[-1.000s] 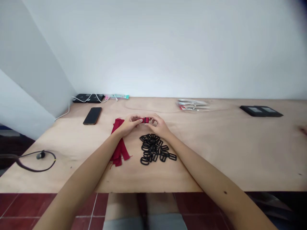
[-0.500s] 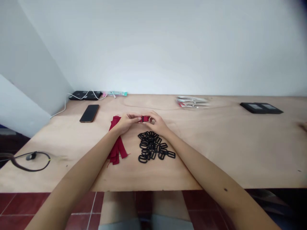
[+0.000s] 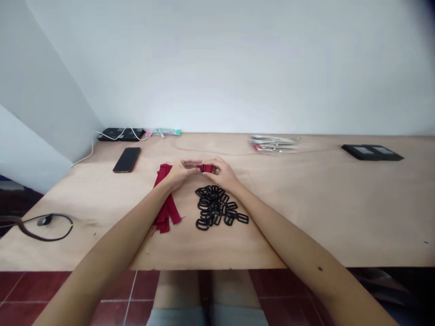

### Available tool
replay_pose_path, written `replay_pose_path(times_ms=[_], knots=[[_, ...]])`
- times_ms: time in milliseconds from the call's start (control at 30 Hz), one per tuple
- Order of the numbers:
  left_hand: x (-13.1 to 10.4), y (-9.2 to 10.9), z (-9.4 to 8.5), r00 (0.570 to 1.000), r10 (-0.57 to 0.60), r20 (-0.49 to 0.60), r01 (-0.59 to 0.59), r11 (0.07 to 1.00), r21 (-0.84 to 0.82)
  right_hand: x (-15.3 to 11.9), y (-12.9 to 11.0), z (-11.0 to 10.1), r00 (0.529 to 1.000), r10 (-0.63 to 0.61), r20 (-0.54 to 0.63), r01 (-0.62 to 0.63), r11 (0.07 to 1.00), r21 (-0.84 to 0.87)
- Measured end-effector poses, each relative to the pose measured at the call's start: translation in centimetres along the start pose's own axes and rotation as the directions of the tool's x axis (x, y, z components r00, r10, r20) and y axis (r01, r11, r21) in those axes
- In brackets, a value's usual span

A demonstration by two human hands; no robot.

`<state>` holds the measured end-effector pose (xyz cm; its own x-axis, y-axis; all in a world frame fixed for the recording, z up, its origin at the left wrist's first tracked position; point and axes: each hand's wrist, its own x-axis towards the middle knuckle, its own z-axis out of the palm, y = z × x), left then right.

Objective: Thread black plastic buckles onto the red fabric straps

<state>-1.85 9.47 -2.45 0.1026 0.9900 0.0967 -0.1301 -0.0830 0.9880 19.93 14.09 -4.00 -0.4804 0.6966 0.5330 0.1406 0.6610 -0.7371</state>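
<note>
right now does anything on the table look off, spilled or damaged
Slightly: threads stray from the red strips, so their ends look frayed. The buckles lie in a loose heap, too small to tell if any is cracked.

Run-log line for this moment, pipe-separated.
left hand: holds red strap | right hand: holds same strap | black slider: on strap, between hands | red strips: left pile | loose sliders: right pile
</note>
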Motion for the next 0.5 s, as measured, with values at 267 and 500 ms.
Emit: replay_pose_path(times_ms=[267, 500], knots=[[0.1, -0.4, 0.5, 0.991, 0.134, 0.024, -0.135, 0.963, 0.235, 0.1, 1.2, 0.5, 0.963, 0.267, -0.031, -0.235, 0.891, 0.389], [0.2, -0.3, 0.2, 0.984, 0.167, 0.055, -0.175, 0.909, 0.379, 0.0, 0.0, 0.3, 0.949, 0.313, -0.031, -0.261, 0.839, 0.478]])
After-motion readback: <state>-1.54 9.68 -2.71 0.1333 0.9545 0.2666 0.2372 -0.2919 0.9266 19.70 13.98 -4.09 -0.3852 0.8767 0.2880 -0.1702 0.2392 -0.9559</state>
